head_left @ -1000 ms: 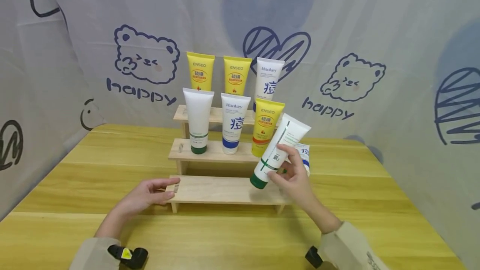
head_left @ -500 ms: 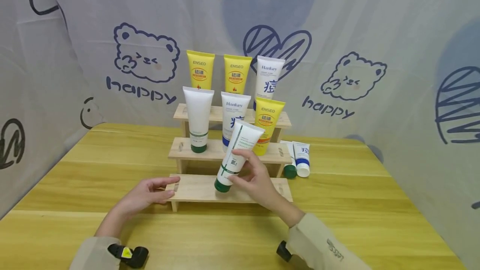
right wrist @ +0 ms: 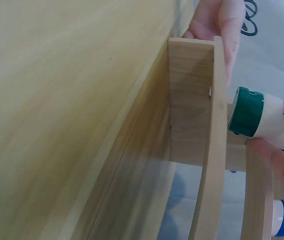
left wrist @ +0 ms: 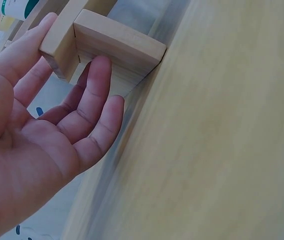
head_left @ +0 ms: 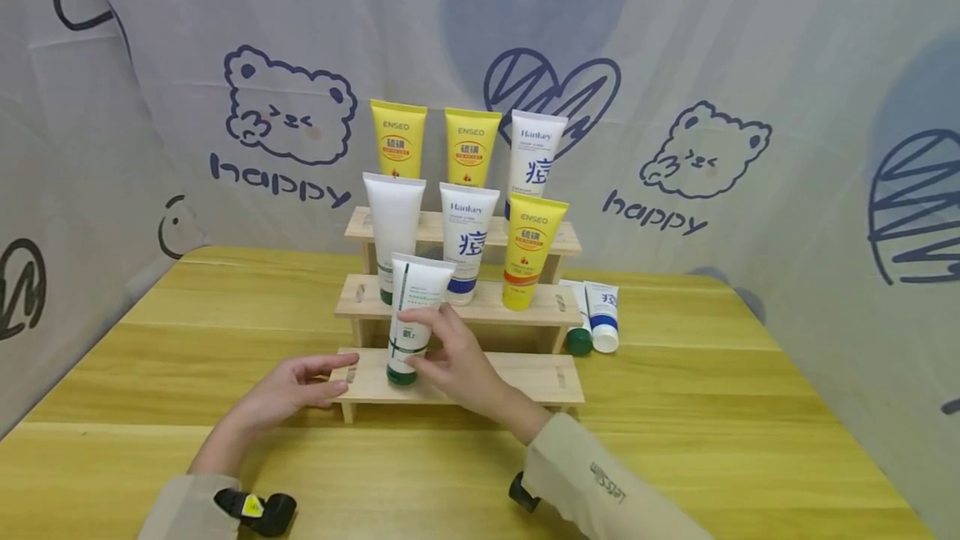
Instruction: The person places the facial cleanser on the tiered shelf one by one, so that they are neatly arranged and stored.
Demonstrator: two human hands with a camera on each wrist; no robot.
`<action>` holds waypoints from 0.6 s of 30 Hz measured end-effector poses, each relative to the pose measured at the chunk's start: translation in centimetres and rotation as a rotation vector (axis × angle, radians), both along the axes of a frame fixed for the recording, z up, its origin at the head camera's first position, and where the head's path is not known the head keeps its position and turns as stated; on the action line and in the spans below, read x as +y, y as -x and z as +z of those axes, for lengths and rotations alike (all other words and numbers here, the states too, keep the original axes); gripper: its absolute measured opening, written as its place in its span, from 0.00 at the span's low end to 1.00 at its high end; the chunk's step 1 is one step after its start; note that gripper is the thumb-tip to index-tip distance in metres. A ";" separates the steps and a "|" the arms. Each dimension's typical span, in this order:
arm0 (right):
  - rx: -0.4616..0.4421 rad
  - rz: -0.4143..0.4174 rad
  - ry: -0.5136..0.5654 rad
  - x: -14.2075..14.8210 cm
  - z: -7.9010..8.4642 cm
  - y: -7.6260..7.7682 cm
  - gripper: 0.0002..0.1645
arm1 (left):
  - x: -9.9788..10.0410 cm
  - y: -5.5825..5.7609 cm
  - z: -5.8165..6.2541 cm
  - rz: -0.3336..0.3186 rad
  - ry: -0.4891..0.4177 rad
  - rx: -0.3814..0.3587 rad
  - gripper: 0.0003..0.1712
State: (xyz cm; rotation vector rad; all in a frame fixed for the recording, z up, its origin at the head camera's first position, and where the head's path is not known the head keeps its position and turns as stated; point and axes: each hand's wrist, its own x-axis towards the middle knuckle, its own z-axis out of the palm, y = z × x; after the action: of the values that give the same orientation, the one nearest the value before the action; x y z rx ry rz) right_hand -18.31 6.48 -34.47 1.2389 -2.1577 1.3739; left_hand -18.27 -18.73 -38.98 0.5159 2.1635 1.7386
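My right hand [head_left: 465,369] pinches a white squeeze tube [head_left: 420,290] with a green cap between thumb and fingers. The tube stands nearly upright, cap down, over the left part of the lowest step of a wooden three-step display stand [head_left: 480,377]. In the right wrist view its green cap [right wrist: 247,112] is right at the board's edge. My left hand [head_left: 292,386] holds the left end of that step; in the left wrist view, thumb and index finger lie at the board [left wrist: 64,37] and the other fingers curl loosely beneath it.
On the middle step stand a white tube [head_left: 393,215], a Hankey tube [head_left: 467,240] and a yellow tube [head_left: 531,252]. The top step bears two yellow tubes [head_left: 397,140] and another Hankey tube [head_left: 536,148]. Two more tubes [head_left: 602,315] lie on the table right of the stand.
My right hand has carried the green-capped tube leftward across the lowest step, and the tube has turned from tilted to nearly upright. My left hand has stayed at the stand's end.
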 end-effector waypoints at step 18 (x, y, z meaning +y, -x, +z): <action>0.137 0.030 -0.150 -2.0 -0.5 0.6 0.31 | 0.1 0.0 -0.4 -0.005 -0.032 0.008 0.30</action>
State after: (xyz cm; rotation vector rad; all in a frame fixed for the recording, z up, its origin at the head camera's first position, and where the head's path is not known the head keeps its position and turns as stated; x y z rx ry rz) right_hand -18.88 4.52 -34.94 1.3822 -2.1877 1.1202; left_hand -18.27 -18.66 -39.34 0.5369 2.1412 1.7733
